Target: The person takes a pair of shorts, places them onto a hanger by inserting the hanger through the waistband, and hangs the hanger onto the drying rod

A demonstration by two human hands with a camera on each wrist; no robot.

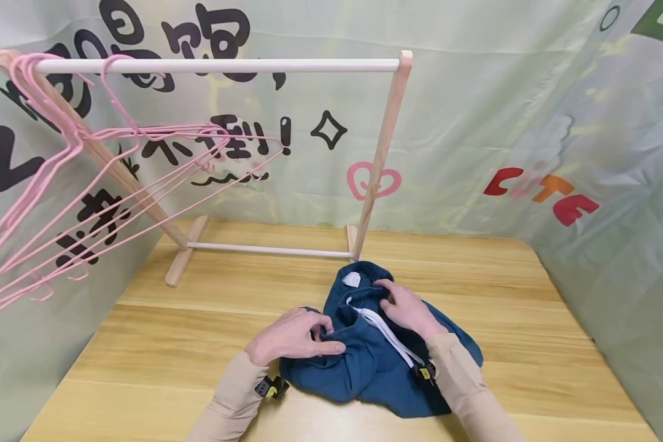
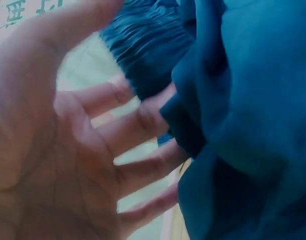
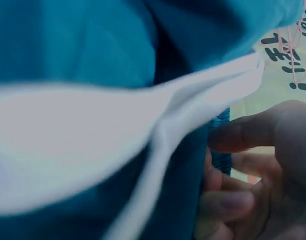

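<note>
A pair of dark blue shorts (image 1: 359,362) lies bunched on the table, its gathered waistband toward the back and a white label (image 1: 352,279) inside. From the waistband a white drawstring (image 1: 389,331) hangs across the front; it looms large and blurred in the right wrist view. My left hand (image 1: 295,334) is at the left side of the shorts, fingers spread and fingertips tucked behind the cloth, thumb held apart. At the waistband, my right hand (image 1: 411,310) pinches the fabric between thumb and curled fingers. Folds of cloth hide some fingertips.
Behind the shorts stands a wooden rack with a white top rail (image 1: 221,65). Several pink hangers (image 1: 138,132) hang from its left end. The wooden table (image 1: 530,331) meets a printed cloth backdrop (image 1: 475,123) at the back and sides.
</note>
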